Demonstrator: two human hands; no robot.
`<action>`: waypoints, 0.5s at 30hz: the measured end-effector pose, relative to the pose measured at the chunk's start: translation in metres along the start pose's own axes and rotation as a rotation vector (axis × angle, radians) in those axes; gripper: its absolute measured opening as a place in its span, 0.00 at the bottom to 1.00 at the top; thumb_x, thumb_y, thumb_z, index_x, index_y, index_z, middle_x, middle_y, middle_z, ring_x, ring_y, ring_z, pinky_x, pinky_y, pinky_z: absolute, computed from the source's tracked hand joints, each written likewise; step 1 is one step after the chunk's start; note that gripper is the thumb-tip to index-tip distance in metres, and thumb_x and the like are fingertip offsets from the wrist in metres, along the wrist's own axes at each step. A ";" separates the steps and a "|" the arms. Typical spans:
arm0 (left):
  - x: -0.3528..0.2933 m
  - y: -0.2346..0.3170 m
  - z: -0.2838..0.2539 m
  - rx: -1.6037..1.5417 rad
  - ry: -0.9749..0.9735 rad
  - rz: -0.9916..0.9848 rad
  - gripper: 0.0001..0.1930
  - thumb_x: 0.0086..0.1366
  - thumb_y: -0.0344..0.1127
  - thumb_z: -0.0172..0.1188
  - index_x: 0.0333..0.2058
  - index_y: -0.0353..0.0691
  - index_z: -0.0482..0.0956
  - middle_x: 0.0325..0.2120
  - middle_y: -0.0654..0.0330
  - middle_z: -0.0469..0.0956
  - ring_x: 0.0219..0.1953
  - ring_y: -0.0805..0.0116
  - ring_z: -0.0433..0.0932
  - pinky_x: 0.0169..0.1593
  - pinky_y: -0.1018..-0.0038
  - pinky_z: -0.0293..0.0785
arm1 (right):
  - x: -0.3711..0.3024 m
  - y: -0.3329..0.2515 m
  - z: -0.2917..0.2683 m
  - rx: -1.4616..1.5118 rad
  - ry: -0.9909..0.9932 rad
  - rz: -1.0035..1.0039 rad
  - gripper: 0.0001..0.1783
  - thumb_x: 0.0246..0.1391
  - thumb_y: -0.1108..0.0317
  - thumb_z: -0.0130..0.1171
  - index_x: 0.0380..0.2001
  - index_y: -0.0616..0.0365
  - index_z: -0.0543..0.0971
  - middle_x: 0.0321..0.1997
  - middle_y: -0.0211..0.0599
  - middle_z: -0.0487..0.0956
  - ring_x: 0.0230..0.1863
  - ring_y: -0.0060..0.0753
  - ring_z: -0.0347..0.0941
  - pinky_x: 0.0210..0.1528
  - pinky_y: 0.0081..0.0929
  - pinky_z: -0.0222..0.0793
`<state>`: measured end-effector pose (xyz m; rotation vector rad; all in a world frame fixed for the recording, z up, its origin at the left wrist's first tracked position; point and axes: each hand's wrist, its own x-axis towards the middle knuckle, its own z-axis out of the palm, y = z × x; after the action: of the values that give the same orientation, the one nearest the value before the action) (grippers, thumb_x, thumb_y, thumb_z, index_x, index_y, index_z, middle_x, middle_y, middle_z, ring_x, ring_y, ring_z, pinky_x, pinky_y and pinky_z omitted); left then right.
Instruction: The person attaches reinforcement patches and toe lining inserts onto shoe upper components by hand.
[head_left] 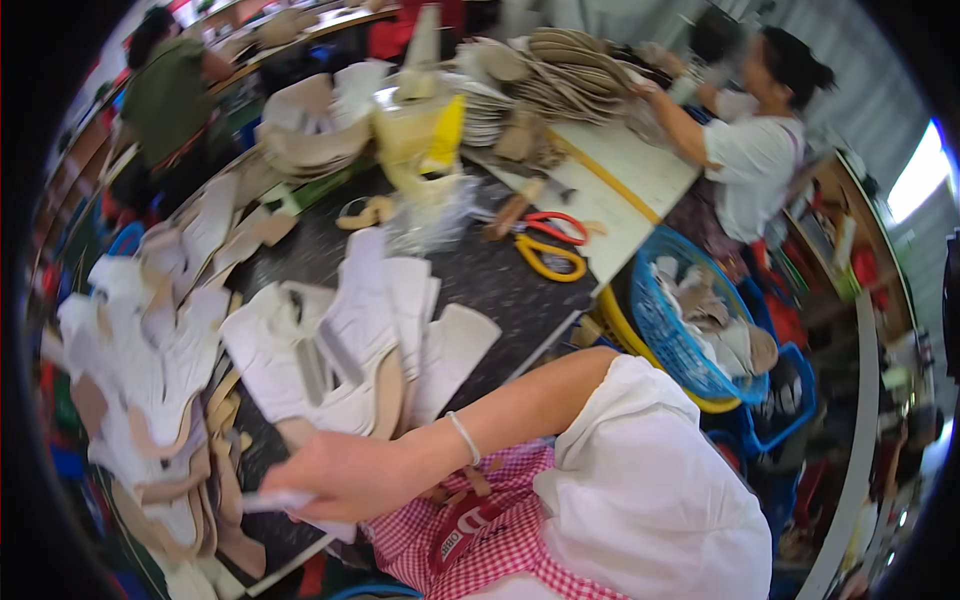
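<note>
My right hand (pixel 340 475) reaches to the left across my red checked apron (pixel 490 545), a thin white bracelet (pixel 463 437) on its wrist. Its fingers are closed on a flat white cut piece (pixel 270 500), held just above the near edge of the dark worktable (pixel 500 285). Right beyond the hand lies a pile of white and beige cut shoe pieces (pixel 340 350). The picture is blurred around the hand. My left hand is out of view.
More white and tan pieces are heaped on the left (pixel 150 350). Yellow scissors (pixel 550 255) and red scissors (pixel 555 225) lie mid-table near a yellow container (pixel 420 130). A blue basket (pixel 690 320) of scraps stands on the right. Another person in white (pixel 750 150) works at the far table.
</note>
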<state>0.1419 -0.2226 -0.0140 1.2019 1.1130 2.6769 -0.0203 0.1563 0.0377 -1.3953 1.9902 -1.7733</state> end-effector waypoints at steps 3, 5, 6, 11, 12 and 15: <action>0.092 -0.120 0.125 0.890 -0.139 -0.794 0.17 0.67 0.40 0.55 0.47 0.32 0.74 0.50 0.53 0.74 0.43 0.59 0.75 0.49 0.66 0.70 | -0.025 0.007 -0.029 0.133 0.381 0.119 0.13 0.50 0.71 0.56 0.40 0.62 0.74 0.23 0.46 0.72 0.26 0.46 0.71 0.31 0.36 0.66; 0.095 -0.129 0.134 1.140 -0.447 -0.760 0.17 0.67 0.38 0.56 0.48 0.32 0.74 0.50 0.49 0.73 0.44 0.57 0.75 0.49 0.64 0.71 | -0.039 -0.005 -0.053 0.216 0.569 0.101 0.14 0.51 0.71 0.56 0.41 0.63 0.74 0.25 0.44 0.72 0.25 0.41 0.71 0.30 0.32 0.66; 0.093 -0.128 0.131 1.351 -0.743 -0.696 0.17 0.66 0.37 0.56 0.48 0.31 0.74 0.51 0.46 0.71 0.46 0.55 0.75 0.48 0.62 0.72 | -0.038 -0.012 -0.062 -0.005 0.691 -0.119 0.16 0.51 0.70 0.57 0.43 0.63 0.72 0.28 0.42 0.71 0.27 0.35 0.69 0.29 0.29 0.65; 0.113 -0.162 0.133 0.957 0.187 -0.140 0.29 0.66 0.40 0.57 0.62 0.35 0.61 0.55 0.40 0.68 0.55 0.48 0.71 0.55 0.54 0.68 | -0.045 -0.042 -0.040 0.713 0.472 0.066 0.23 0.58 0.67 0.58 0.54 0.64 0.66 0.48 0.38 0.71 0.46 0.20 0.67 0.45 0.22 0.67; 0.121 -0.184 0.129 1.101 0.128 0.165 0.32 0.67 0.42 0.56 0.63 0.34 0.57 0.54 0.40 0.69 0.53 0.48 0.73 0.53 0.57 0.71 | -0.045 -0.038 -0.029 0.718 0.477 0.057 0.23 0.58 0.67 0.58 0.54 0.64 0.66 0.48 0.38 0.71 0.46 0.20 0.67 0.45 0.22 0.67; 0.158 -0.186 0.151 1.193 0.562 0.120 0.28 0.68 0.44 0.54 0.62 0.36 0.61 0.54 0.43 0.69 0.51 0.51 0.74 0.50 0.61 0.74 | -0.049 -0.013 -0.006 0.482 0.316 0.300 0.27 0.58 0.65 0.57 0.57 0.64 0.64 0.51 0.40 0.70 0.49 0.23 0.67 0.50 0.26 0.67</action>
<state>0.0786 0.0512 0.0448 0.4123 3.0134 2.3744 0.0105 0.1956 0.0284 -0.6704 1.6159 -2.2199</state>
